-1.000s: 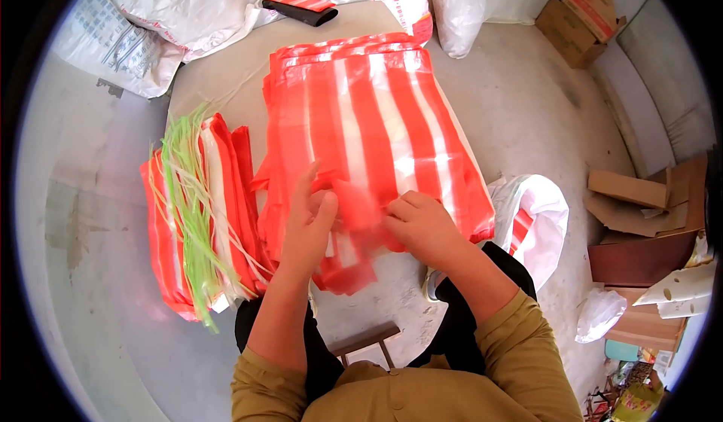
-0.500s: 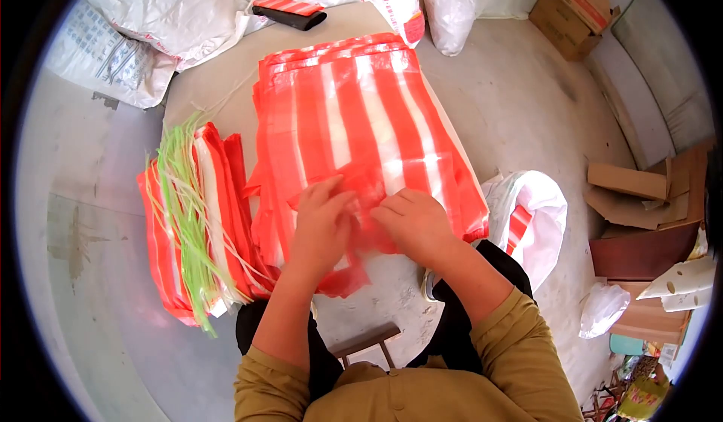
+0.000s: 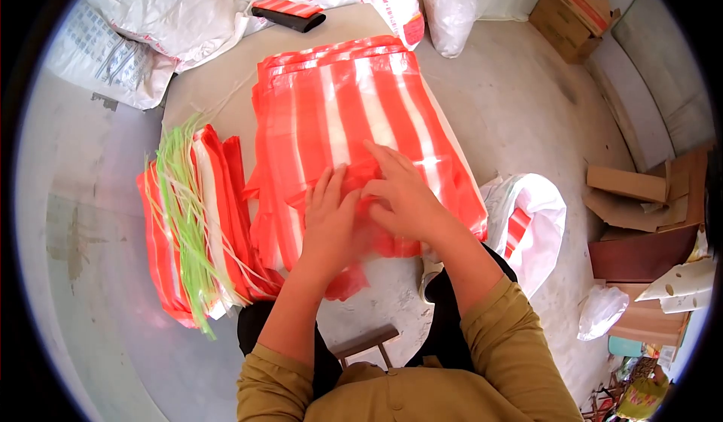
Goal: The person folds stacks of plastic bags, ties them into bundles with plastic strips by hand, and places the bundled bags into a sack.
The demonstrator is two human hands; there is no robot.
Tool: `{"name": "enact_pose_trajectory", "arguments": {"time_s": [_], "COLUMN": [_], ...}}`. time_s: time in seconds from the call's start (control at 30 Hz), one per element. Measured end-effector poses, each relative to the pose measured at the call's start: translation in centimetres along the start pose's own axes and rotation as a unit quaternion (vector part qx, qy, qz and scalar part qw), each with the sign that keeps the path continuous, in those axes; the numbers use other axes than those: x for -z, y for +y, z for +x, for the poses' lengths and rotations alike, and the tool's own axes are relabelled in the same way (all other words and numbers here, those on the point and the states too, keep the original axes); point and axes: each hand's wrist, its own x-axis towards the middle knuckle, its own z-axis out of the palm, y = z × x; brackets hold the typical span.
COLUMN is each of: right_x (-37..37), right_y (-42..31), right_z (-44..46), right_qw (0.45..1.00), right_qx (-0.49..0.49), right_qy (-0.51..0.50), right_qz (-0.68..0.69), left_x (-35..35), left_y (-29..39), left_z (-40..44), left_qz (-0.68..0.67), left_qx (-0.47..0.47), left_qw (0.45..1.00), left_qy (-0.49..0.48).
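The striped stack (image 3: 350, 106) is lying ahead, bands running away from the left hand (image 3: 328, 226) and right hand (image 3: 410, 202) touching its near end. Whether either is pinching, I can't tell.

The scene is brightly lit, with only soft shadows cast; the light's source cannot be made out. Just beyond the left hand (image 3: 327, 222) and right hand (image 3: 399, 192), white glare is thrown back by the striped plastic stack (image 3: 354, 113). Between the hands, the red film (image 3: 363, 234) is smeared by blur. To their right, the white sack (image 3: 548, 234) is nearly washed out. Far from the grip, the edges are bowed by the lens and rimmed in black.
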Motion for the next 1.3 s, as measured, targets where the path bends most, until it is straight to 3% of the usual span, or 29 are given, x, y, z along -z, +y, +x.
{"name": "enact_pose_trajectory", "arguments": {"time_s": [0.1,0.2,0.6,0.7,0.8,0.83,1.03,1.3], "right_x": [0.5,0.9,1.5,4.3,7.2,8.1,7.2,6.4], "right_y": [0.3,-0.2,0.2,1.5,3.4,3.5,6.2,5.3], "right_z": [0.6,0.2,-1.0,-1.6,-3.2,-3.8,-5.6,-4.5], "right_qw": [0.998,0.996,0.999,0.981,0.942,0.945,0.951,0.929], "right_qx": [0.02,-0.018,-0.023,-0.12,-0.271,-0.296,-0.299,-0.308], "right_qy": [-0.044,-0.065,0.023,0.121,0.145,0.111,0.035,0.081], "right_qz": [-0.043,-0.061,0.02,0.089,0.133,0.082,0.069,0.188], "left_x": [-0.3,-0.3,-1.1,-1.1,-1.2,-1.1,-0.5,-0.3], "left_y": [-0.4,-0.4,-0.4,-0.2,-0.1,-0.1,0.0,-0.1], "left_z": [0.2,0.2,0.4,0.4,0.4,0.4,0.3,0.4], "left_qz": [-0.004,0.004,-0.017,-0.051,-0.059,-0.051,-0.102,-0.183], "left_qx": [-0.004,-0.01,-0.031,-0.026,-0.022,-0.025,-0.005,0.05], "left_qw": [1.0,1.0,0.998,0.996,0.995,0.996,0.992,0.98], "left_qy": [0.023,0.028,0.057,0.075,0.076,0.075,0.07,0.064]}}
